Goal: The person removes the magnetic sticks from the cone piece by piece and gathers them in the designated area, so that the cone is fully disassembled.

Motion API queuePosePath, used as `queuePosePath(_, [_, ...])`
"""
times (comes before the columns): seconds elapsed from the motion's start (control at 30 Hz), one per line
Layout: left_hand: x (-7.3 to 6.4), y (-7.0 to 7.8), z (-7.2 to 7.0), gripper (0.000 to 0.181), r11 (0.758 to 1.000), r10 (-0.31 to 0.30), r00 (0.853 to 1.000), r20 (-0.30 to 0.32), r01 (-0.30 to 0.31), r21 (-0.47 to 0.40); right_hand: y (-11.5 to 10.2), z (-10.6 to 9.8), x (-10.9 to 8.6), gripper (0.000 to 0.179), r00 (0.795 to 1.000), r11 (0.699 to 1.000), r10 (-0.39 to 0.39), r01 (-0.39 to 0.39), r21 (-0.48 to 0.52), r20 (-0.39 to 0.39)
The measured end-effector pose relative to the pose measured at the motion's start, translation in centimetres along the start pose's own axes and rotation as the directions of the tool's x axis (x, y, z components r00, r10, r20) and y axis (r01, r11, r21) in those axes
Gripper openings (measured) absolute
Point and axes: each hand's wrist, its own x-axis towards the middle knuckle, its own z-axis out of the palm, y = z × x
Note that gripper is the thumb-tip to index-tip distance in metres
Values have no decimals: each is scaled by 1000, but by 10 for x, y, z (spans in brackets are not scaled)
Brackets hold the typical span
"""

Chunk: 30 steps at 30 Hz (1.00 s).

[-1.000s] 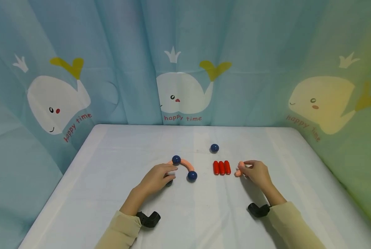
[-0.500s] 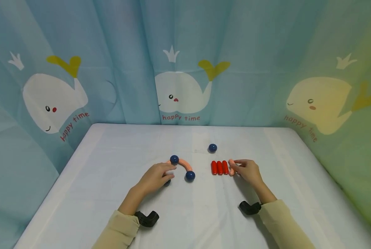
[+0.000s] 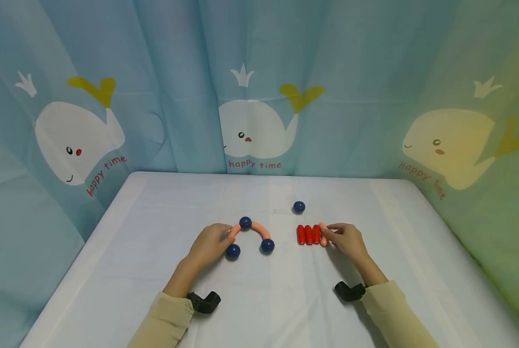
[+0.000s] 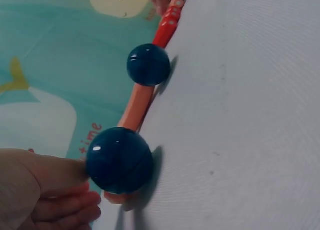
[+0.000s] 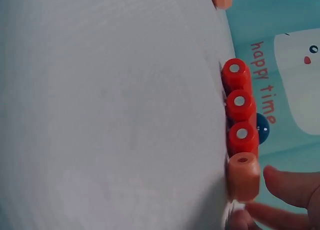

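Observation:
On the white table, an arc of orange curved magnetic rods and blue balls lies left of centre. My left hand [image 3: 209,244] is at its left curved rod [image 3: 234,231], with thumb and fingers pinching it. Just below is the near blue ball [image 4: 120,160], which hides the thumb tip in the left wrist view. The right curved rod [image 3: 261,229] joins the top ball [image 3: 245,223] and the right ball [image 3: 267,246]. My right hand [image 3: 348,240] pinches another orange curved rod [image 5: 243,179] beside the three red magnetic rods [image 3: 309,235].
A loose blue ball [image 3: 299,207] sits behind the red rods. The white tabletop [image 3: 281,299] ends at a curtain [image 3: 355,135] printed with whales. Black wrist cameras [image 3: 205,303] hang under both wrists.
My left hand has drawn back left from over the near ball, uncovering it, and grips the left curved rod. My right hand has brought its curved rod left, up against the red rods.

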Motion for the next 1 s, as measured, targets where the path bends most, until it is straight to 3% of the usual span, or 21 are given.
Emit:
queuePosePath(0.13, [1,-1,4,34,999,-41,999,4,41,-25,-6,0,-8,41,992,999,-32,27,-38,-119])
queuePosePath(0.27, [2,2,6,30,999,-45,999,-14,45,-13,-18,9,-18,32,965,991,-131,131,-18,-229])
queuePosePath(0.37, [4,5,7,28,999,14,999,-33,-13,32,-29,21,-24,25,953,978,-198,209,21,-230])
queuePosePath(0.43, [6,9,7,28,992,101,994,-34,-98,74,-38,30,-27,22,949,967,-237,252,48,-206])
queuePosePath(0.5, [10,12,9,29,970,207,978,-23,-202,137,-46,40,-29,20,947,955,-270,286,78,-176])
queuePosePath(0.6, [19,16,14,28,907,364,931,2,-355,227,-56,53,-31,22,940,938,-317,330,104,-125])
queuePosePath(0.7, [30,20,19,26,852,454,890,31,-444,276,-62,65,-34,24,934,924,-350,357,136,-70])
queuePosePath(0.8, [41,24,22,26,823,492,867,79,-493,283,-64,74,-37,27,925,910,-379,378,169,-30])
queuePosePath(1.0, [57,25,25,24,823,490,847,205,-527,213,-65,84,-39,32,892,873,-452,441,207,7])
